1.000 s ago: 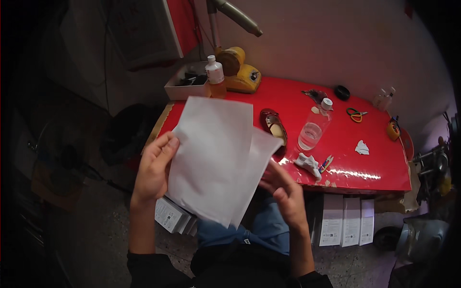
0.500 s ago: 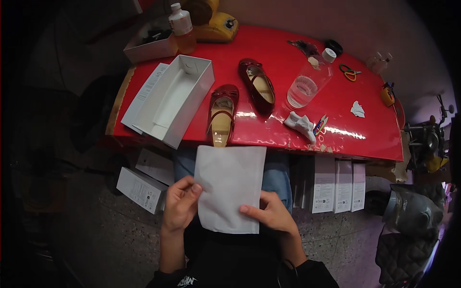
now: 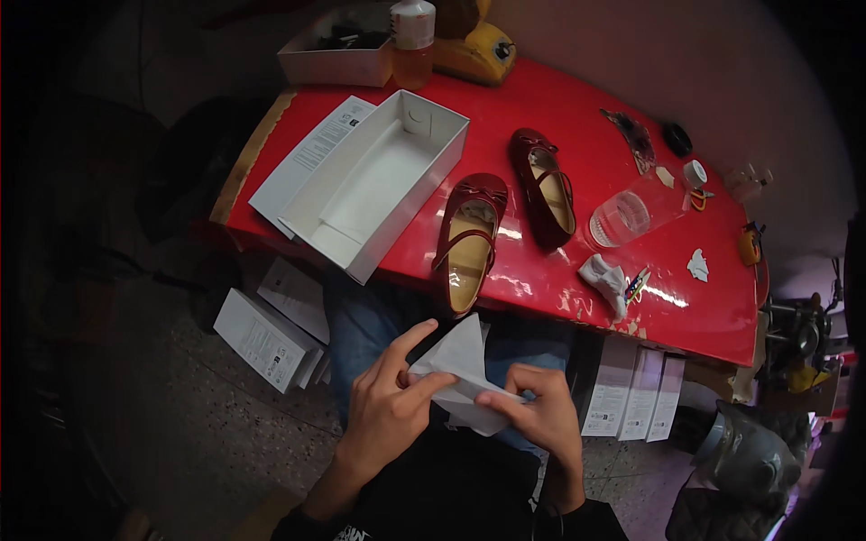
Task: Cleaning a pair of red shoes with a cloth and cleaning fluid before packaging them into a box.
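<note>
Over my lap, both hands hold a thin white paper sheet (image 3: 462, 359), which is bent up with a pointed corner toward the table. My left hand (image 3: 388, 410) grips its left side with the thumb on top and the index finger stretched out. Between the thumb and fingers of my right hand (image 3: 548, 417), the right edge is pinched. Just beyond the paper, a dark red strap shoe (image 3: 469, 236) with a bow lies at the red table's (image 3: 514, 284) near edge. Its matching shoe (image 3: 544, 191) lies behind it to the right.
Left of the shoes stands an open white box (image 3: 383, 185) beside its lid (image 3: 311, 162). A clear bottle (image 3: 622, 219), a crumpled white cloth or paper (image 3: 604, 281) and scissors (image 3: 698, 198) are at right. White boxes (image 3: 263, 343) stand beneath the table. An orange-liquid bottle (image 3: 413, 45) stands at the back.
The flat paper is now bent and partly folded between my hands. My left hand has moved inward over it. The view has shifted, so the table's things appear further right.
</note>
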`<state>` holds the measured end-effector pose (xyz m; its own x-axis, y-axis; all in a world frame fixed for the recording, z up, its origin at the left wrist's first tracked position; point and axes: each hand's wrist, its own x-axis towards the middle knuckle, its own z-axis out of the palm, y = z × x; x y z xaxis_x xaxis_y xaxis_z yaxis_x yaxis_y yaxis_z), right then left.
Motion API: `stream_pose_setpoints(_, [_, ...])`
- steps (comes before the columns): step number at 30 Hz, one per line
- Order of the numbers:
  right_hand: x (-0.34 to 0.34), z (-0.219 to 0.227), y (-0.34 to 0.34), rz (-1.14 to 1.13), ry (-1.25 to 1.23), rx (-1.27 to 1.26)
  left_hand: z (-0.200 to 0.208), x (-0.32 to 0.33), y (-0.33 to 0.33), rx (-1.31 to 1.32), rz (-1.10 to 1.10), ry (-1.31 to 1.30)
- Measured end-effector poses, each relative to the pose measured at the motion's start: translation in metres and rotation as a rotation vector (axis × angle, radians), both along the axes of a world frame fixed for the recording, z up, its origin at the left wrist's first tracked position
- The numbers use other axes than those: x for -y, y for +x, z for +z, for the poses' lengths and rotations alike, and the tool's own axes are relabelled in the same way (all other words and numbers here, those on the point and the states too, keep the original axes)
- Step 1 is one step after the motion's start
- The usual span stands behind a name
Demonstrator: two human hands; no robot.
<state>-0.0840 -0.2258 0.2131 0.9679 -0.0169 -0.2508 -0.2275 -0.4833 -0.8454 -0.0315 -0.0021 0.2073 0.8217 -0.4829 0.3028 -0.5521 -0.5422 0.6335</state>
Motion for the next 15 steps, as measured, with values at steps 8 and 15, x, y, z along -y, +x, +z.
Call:
stream_pose_setpoints(8, [-0.023,0.006,0.075,0.016,-0.353,0.650,-0.037,-0.021,-0.003,-0.299,0.268,0.006])
stream_pose_setpoints(15, [-0.001,-0.012,0.084,0.409,-0.958,0.627,-0.078,-0.005,0.010,-0.333,0.161,-0.035])
